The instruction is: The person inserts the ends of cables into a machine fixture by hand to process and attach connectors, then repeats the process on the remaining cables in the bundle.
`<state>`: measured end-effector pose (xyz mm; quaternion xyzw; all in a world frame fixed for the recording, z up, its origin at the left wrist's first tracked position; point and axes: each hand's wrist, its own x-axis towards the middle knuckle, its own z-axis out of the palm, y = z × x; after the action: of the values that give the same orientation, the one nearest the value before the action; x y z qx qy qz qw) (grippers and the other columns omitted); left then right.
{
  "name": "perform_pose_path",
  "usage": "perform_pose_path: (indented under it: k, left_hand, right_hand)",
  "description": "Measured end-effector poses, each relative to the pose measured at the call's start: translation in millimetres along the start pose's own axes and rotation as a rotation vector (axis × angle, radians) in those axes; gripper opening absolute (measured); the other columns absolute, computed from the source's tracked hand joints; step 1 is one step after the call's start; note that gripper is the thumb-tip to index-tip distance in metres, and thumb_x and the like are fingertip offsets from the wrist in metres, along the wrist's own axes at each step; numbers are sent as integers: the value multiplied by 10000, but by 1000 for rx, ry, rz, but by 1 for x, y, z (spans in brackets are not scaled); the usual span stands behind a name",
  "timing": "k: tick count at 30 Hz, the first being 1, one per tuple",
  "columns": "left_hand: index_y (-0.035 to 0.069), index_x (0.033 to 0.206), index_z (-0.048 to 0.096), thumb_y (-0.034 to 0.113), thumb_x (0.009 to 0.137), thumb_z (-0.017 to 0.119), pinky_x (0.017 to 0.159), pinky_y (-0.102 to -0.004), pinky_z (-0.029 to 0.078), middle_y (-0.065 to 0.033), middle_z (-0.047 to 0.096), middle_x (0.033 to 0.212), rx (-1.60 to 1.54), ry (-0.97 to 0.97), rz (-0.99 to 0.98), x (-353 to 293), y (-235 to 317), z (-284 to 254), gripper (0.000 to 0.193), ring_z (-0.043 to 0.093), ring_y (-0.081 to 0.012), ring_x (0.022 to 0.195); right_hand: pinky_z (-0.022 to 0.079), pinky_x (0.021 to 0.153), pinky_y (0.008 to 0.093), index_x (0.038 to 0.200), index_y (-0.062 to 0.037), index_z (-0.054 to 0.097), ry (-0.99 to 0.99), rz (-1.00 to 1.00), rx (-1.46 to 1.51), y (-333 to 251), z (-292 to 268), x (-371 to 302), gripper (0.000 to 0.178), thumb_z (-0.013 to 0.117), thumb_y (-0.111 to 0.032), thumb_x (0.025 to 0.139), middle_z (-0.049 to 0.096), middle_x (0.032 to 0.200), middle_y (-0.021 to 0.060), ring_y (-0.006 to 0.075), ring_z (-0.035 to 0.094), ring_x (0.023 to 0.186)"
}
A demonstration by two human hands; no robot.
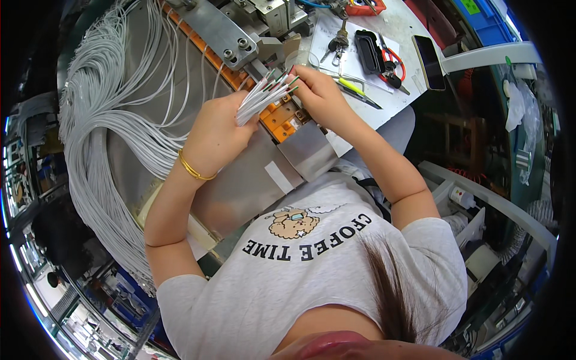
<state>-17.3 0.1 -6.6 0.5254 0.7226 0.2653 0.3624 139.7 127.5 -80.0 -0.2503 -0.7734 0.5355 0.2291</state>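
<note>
My left hand (221, 129) is closed around a bundle of thin white cables (255, 103). Green, red and white inner wires stick out at the bundle's tips. At those tips is my right hand (321, 96), with thumb and forefinger pinched together on the wire ends. Just below and between the hands lies an orange fixture block (282, 122) on the metal machine. A steel clamp plate with bolts (219, 36) stands just beyond my left hand.
A large mass of white cables (90, 120) hangs down the left side over a metal plate (240, 186). On the white table at right lie keys (341, 41), a black case (368, 51), red-handled pliers (393, 63), yellow-green tweezers (353, 87) and a phone (428, 62).
</note>
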Motion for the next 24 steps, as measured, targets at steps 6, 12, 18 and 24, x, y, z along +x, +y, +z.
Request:
perform_pose_path:
  k: [6,12,18,24]
  left_hand:
    - [23,900,615,77,783,593,562,-290,471,-129,602,656,76,64,50,3,0,0,130,620,-184,602]
    - [13,912,631,161,830,633,539,-248,462,-22,561,656,-296,-36,-142,-1,14,-14,169,557,-105,574]
    - [2,869,630,227,860,640,523,-217,427,34,516,653,-413,-126,-147,-7,22,-16,226,477,-43,565]
    - [6,834,635,236,860,644,537,-207,400,33,523,639,-410,-160,-76,-9,24,-23,232,463,-39,567]
  right_hand:
    - [340,537,236,822,-12,511,20,75,265,28,7,2,223,481,-203,934,406,632,-30,43,394,613]
    - [384,614,236,857,-8,548,172,-60,184,2,-6,-5,176,540,-177,906,505,716,-9,75,461,684]
    - [412,751,248,945,-1,572,14,-178,300,-34,-4,-8,174,586,-161,877,578,869,27,103,519,824]
    - [410,798,257,982,-1,581,-82,-155,291,-42,-4,-10,190,594,-156,872,590,922,35,107,524,866]
